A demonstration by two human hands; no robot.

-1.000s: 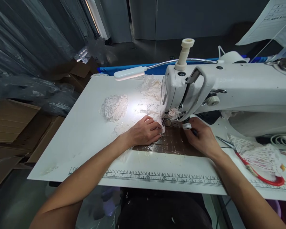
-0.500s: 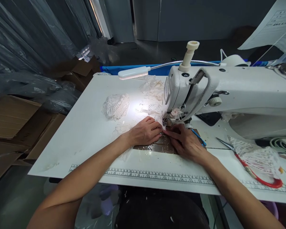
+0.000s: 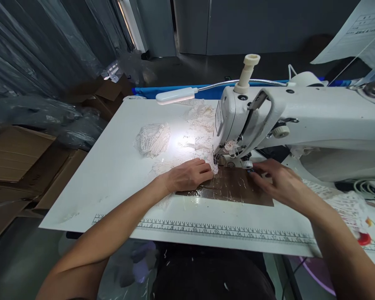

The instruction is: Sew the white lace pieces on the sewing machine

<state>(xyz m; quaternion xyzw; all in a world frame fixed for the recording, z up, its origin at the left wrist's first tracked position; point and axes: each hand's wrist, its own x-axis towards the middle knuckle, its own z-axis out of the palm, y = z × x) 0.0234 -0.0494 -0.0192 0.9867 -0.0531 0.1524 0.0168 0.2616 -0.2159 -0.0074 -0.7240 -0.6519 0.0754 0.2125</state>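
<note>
My left hand (image 3: 190,175) is closed with its fingertips on the edge of the white lace (image 3: 203,146), just left of the sewing machine's needle area (image 3: 218,160). The lace lies partly under the presser foot and spreads back along the table. Right of the needle, my right hand (image 3: 278,183) has thumb and fingers closed around small blue thread snips (image 3: 250,171). Only a bit of blue shows at the fingertips; the rest is hidden by the hand. A brown plate (image 3: 237,189) is set in the table below the needle.
The white sewing machine (image 3: 325,116) fills the right. Left of it lies a bunched lace piece (image 3: 153,139) under a lamp (image 3: 176,96). More lace (image 3: 346,208) and a red handle (image 3: 364,238) are at the right. A ruler strip (image 3: 206,230) runs along the front; cardboard boxes (image 3: 18,152) stand left.
My right hand has left the lace by the needle and moved right, closing over the blue snips that lay there. My left hand stays on the lace, nearly unmoved.
</note>
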